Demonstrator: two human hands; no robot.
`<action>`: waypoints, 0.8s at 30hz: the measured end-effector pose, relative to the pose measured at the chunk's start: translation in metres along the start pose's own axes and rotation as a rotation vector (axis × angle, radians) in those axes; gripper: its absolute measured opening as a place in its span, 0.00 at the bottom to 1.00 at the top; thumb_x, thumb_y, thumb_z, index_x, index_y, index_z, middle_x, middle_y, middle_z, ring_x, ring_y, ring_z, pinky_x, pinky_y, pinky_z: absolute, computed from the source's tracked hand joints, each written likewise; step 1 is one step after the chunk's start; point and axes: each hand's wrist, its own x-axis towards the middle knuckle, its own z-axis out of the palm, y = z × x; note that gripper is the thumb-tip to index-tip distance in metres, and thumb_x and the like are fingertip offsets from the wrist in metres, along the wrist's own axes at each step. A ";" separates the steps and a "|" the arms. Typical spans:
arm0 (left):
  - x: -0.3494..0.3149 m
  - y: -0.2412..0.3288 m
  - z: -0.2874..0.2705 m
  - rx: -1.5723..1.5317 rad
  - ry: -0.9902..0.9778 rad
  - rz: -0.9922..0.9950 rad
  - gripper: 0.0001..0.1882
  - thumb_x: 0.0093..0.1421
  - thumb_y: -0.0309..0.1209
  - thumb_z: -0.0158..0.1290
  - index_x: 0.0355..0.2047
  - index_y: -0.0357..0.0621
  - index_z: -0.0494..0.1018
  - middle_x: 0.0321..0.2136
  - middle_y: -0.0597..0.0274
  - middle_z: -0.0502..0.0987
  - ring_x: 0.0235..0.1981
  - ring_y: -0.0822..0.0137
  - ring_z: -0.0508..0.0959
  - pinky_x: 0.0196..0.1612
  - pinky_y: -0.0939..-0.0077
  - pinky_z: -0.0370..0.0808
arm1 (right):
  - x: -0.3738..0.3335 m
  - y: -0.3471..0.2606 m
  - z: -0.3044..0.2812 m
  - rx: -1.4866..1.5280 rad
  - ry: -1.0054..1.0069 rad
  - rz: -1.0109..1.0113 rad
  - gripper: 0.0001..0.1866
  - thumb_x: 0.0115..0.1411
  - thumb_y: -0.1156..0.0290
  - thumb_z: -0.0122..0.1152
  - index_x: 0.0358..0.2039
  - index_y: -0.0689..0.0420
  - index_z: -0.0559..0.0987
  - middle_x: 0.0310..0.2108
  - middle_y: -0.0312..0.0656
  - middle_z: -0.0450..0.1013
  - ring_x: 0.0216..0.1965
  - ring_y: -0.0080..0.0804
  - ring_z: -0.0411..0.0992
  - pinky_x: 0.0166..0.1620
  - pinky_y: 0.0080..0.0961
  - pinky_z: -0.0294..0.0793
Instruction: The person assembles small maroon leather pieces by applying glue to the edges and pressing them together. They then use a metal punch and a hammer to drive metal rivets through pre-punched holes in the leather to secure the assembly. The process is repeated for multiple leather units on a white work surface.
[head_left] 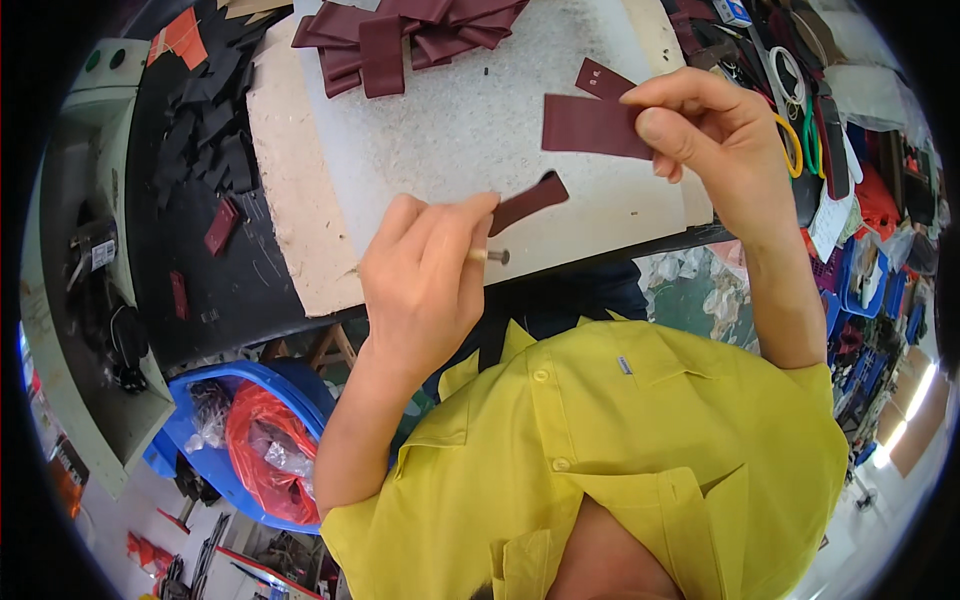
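Over the white cutting board [450,130] your two hands work above the bench; your left hand [425,285] is closed around a thin metal-tipped tool [487,256], its fingers pressed together on the handle, and the tip sits just beside a curved maroon leather piece [530,200] lying on the board; your right hand [705,130] pinches a rectangular maroon strip [590,126] between thumb and fingers, lifted clear of the board. Judging by how things lie, you are part way through: a heap of folded maroon strips [405,35] waits at the far edge, apparently untouched, while only a few cut pieces are out. Counting: one strip in hand, one curved piece by the tool, one small maroon tag [603,78] behind the strip, one tool; the heap holds several strips, too overlapped to count; two small dark red pieces [221,225] lie on the black mat [250,280] to your left.
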 end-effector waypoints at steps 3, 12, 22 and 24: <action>0.012 -0.001 0.006 -0.009 0.022 -0.061 0.19 0.48 0.20 0.66 0.42 0.41 0.78 0.30 0.60 0.79 0.19 0.67 0.67 0.25 0.75 0.67 | -0.002 0.003 0.001 -0.019 -0.041 0.049 0.07 0.61 0.72 0.65 0.38 0.59 0.83 0.24 0.31 0.77 0.24 0.13 0.72 0.26 0.12 0.69; 0.000 -0.001 0.001 -0.072 -0.004 -0.227 0.33 0.47 0.29 0.71 0.53 0.46 0.71 0.42 0.64 0.84 0.13 0.79 0.54 0.17 0.84 0.57 | 0.009 0.007 0.030 -0.035 -0.241 0.244 0.10 0.58 0.71 0.66 0.35 0.65 0.83 0.24 0.36 0.77 0.23 0.18 0.73 0.28 0.18 0.72; -0.004 -0.004 0.004 -0.112 0.072 -0.175 0.33 0.47 0.28 0.71 0.52 0.41 0.69 0.40 0.63 0.84 0.13 0.81 0.56 0.17 0.87 0.56 | 0.007 0.018 0.041 -0.238 -0.176 0.150 0.08 0.56 0.72 0.68 0.31 0.65 0.84 0.24 0.41 0.80 0.25 0.22 0.76 0.31 0.21 0.75; -0.004 -0.004 0.004 -0.150 0.090 -0.191 0.30 0.47 0.27 0.71 0.50 0.41 0.72 0.39 0.62 0.84 0.13 0.80 0.56 0.17 0.86 0.57 | 0.006 0.019 0.042 -0.250 -0.166 0.145 0.08 0.56 0.72 0.69 0.32 0.64 0.84 0.24 0.41 0.80 0.25 0.22 0.77 0.31 0.21 0.75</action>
